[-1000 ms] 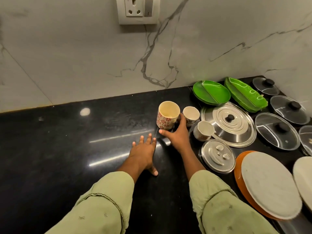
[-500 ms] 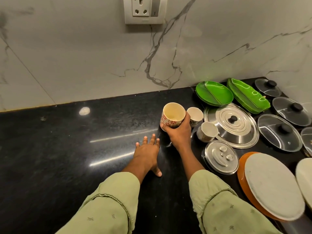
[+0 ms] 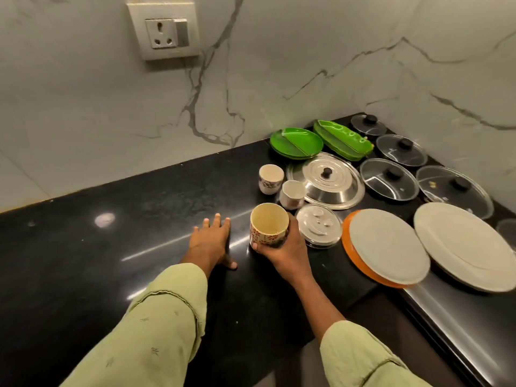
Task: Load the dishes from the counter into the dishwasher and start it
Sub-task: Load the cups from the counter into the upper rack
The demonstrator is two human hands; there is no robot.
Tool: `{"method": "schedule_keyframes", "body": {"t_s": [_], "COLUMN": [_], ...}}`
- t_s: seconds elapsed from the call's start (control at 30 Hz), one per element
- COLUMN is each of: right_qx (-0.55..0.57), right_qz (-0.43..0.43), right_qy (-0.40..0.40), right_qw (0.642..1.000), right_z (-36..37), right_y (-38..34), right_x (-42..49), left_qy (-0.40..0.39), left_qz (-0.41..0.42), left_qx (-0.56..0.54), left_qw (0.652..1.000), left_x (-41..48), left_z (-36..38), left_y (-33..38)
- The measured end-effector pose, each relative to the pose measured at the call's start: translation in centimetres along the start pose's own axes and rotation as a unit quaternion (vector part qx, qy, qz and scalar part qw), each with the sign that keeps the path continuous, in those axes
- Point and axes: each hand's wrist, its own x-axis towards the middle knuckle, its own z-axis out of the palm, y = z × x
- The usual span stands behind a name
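Observation:
My right hand [image 3: 287,251] grips a cream mug with red flower print [image 3: 268,226], lifted off the black counter [image 3: 111,247] and tilted toward me. My left hand [image 3: 210,243] rests flat on the counter just left of the mug, fingers spread. Two small white cups [image 3: 270,178] [image 3: 291,194] stand behind the mug. The dishwasher is not in view.
Right of the cups lie a large steel lid [image 3: 326,181], a small steel lid [image 3: 318,226], two green plates [image 3: 296,142] [image 3: 342,139], several glass lids [image 3: 389,178], an orange-rimmed plate [image 3: 388,247] and a white plate [image 3: 465,244]. A wall socket [image 3: 164,32] sits on the marble backsplash.
My right hand closed round the flowered mug, lifted it from beside the small cups and drew it toward me. The left hand stayed flat on the counter.

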Motion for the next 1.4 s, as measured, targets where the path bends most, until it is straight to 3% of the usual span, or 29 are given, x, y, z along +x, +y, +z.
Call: {"method": "schedule_keyframes", "body": {"t_s": [0.13, 0.33, 0.93, 1.17, 1.4], "right_qx": [-0.001, 0.004, 0.065, 0.053, 0.029], "right_qz": [0.008, -0.016, -0.004, 0.019, 0.067], "right_qy": [0.007, 0.009, 0.052, 0.133, 0.206], "right_qw": [1.000, 1.000, 0.997, 0.989, 0.976], "right_z": [-3.3, -7.2, -12.5, -12.9, -10.5], "right_y": [0.9, 1.9, 6.8, 6.0, 5.6], "right_x": [-2.8, -7.6, -26.7, -35.2, -47.2], "left_qy": [0.084, 0.216, 0.182, 0.204, 0.151], "left_qz": [0.031, 0.094, 0.114, 0.185, 0.248], "left_qx": [0.043, 0.014, 0.068, 0.044, 0.049], "left_qw": [0.995, 0.972, 0.974, 0.960, 0.956], "left_x": [-2.0, -7.6, -24.6, -29.9, -36.1], "left_z": [0.6, 4.8, 16.1, 18.5, 23.9], "left_y": [2.4, 6.1, 11.2, 10.7, 8.7]}}
